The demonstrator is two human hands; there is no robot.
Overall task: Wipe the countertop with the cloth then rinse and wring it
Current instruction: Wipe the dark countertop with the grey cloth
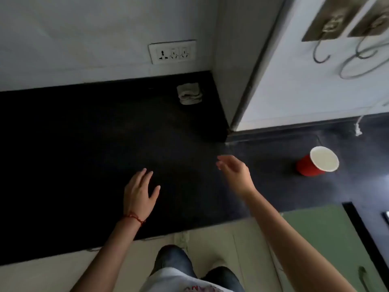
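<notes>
A folded grey-white cloth (189,94) lies on the black countertop (73,144), far back near the corner of the white wall. My left hand (139,191) hovers over the near middle of the counter, fingers spread, holding nothing; a red thread is tied round its wrist. My right hand (235,172) is raised a little to the right of it, slightly blurred, fingers loosely apart and empty. Both hands are well short of the cloth.
A red paper cup (317,164) with a white inside stands on the counter at the right. A wall socket plate (172,52) sits above the cloth. A white pillar (294,81) juts out at the right, with metal hooks (328,28) on it.
</notes>
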